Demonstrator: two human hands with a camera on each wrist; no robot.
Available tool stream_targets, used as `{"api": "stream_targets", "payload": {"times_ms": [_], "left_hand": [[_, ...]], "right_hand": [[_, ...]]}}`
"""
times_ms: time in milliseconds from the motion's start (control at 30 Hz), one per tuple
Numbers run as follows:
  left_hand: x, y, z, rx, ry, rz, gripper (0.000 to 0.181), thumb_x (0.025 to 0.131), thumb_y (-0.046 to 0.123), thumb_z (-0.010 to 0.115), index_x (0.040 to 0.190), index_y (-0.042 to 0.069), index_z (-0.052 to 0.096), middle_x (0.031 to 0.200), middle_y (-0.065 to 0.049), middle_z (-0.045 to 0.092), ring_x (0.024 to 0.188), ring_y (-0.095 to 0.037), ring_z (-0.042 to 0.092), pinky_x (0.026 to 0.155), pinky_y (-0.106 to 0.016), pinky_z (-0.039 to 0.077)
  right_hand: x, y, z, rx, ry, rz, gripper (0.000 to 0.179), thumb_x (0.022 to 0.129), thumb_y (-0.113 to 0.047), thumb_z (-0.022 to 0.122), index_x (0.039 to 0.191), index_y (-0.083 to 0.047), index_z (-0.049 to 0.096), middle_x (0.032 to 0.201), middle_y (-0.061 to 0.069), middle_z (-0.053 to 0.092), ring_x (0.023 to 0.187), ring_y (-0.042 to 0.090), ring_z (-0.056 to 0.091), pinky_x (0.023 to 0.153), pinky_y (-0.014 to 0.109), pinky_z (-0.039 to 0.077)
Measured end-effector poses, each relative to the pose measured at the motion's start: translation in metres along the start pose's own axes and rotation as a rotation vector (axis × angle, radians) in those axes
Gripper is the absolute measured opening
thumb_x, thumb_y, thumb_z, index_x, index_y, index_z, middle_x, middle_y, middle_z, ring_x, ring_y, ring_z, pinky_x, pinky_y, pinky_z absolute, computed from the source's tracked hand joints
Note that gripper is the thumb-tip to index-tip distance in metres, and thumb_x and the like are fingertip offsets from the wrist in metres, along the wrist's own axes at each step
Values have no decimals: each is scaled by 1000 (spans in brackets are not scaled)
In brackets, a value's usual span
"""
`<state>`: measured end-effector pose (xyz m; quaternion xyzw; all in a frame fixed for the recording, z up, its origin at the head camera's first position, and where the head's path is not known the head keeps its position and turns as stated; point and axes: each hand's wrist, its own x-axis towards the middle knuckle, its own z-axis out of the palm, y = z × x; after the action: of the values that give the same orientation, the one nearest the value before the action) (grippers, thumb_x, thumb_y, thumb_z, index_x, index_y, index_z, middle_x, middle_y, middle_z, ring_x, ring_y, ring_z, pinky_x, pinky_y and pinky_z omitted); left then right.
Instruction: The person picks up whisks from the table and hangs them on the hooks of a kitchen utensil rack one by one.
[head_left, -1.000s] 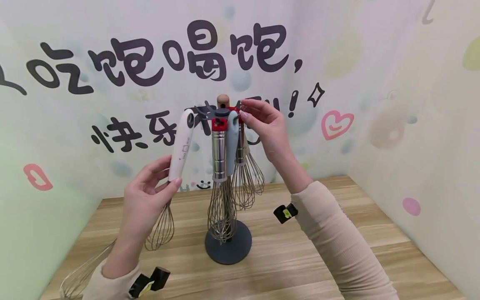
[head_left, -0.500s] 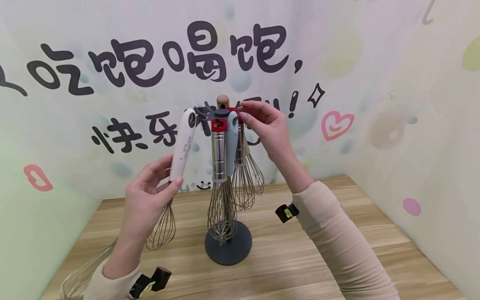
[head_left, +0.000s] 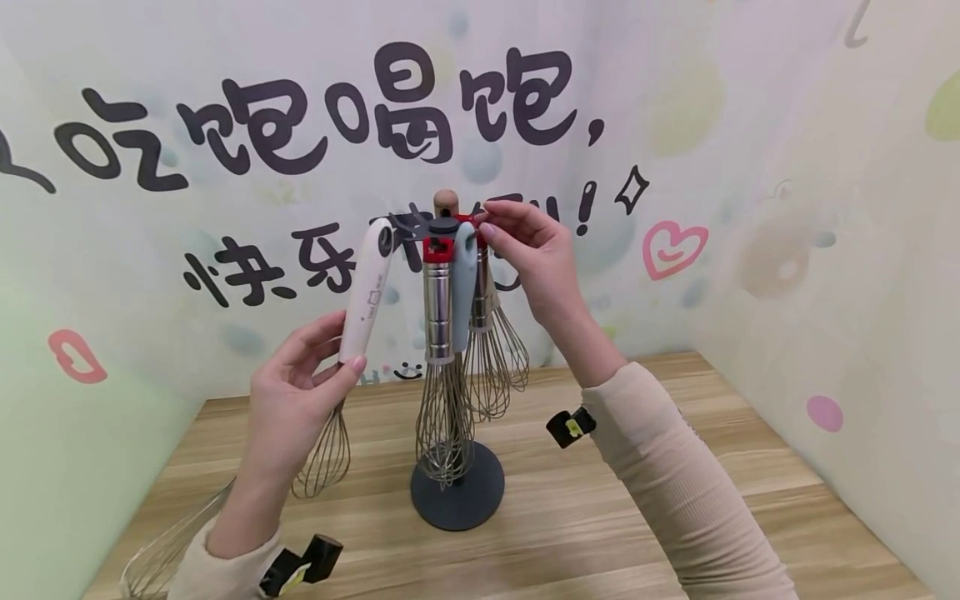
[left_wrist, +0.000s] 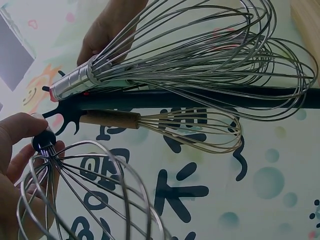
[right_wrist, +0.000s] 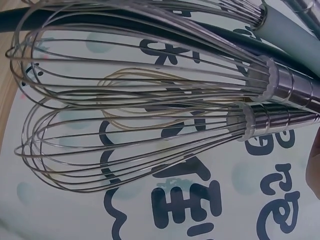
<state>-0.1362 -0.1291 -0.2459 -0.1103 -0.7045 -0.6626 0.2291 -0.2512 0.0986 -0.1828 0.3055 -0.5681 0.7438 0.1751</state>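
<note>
On the wood-grain desk (head_left: 570,525) stands a dark-grey, round-based rack (head_left: 457,510). The left hand (head_left: 298,383) pinches a white-handled wire whisk (head_left: 364,300) beside it; whether the right hand (head_left: 546,265) grips the rear red-capped steel whisk (head_left: 482,310), I cannot tell. A loose pinch could drop the first; a bump could tip the rack.

Soft, even light fills the head view, with only faint shading on the wooden table (head_left: 600,500). Both wrist views are dimmer and greyer, their colours muted, though the chrome whisk handles (right_wrist: 275,120) catch bright streaks.
</note>
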Motion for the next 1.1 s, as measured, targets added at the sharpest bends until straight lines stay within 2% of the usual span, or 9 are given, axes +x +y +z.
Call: {"api": "stream_targets", "payload": {"times_ms": [300,500,733,1100], "left_hand": [[-1,1,2,18,1,6,49,83,-6,67,130,5,55,122,2,57,109,-8,60,86,-14,53],[-2,0,3,19,-4,19,49,82,-7,67,129,2,56,120,2,58,108,-6,60,86,-14,53],[-1,-1,5,27,-15,26,50,82,-7,67,130,0,54,119,5,58,107,-5,61,85,-14,53],[2,-6,9,3,2,4,50,81,-9,67,129,0,55,116,6,59,105,-5,61,84,-14,54]], "right_hand": [[-1,1,3,49,42,-1,36,87,8,61,87,-27,71,83,-12,72,80,3,64,72,17,52],[-1,1,3,87,63,7,36,86,8,62,87,-26,73,83,-11,72,81,4,64,74,17,53],[-2,0,4,95,75,14,44,86,14,56,85,-27,73,82,-12,72,80,2,64,75,16,53],[-1,2,3,96,72,23,43,87,13,57,86,-27,73,82,-12,72,81,2,64,75,16,53]]}}
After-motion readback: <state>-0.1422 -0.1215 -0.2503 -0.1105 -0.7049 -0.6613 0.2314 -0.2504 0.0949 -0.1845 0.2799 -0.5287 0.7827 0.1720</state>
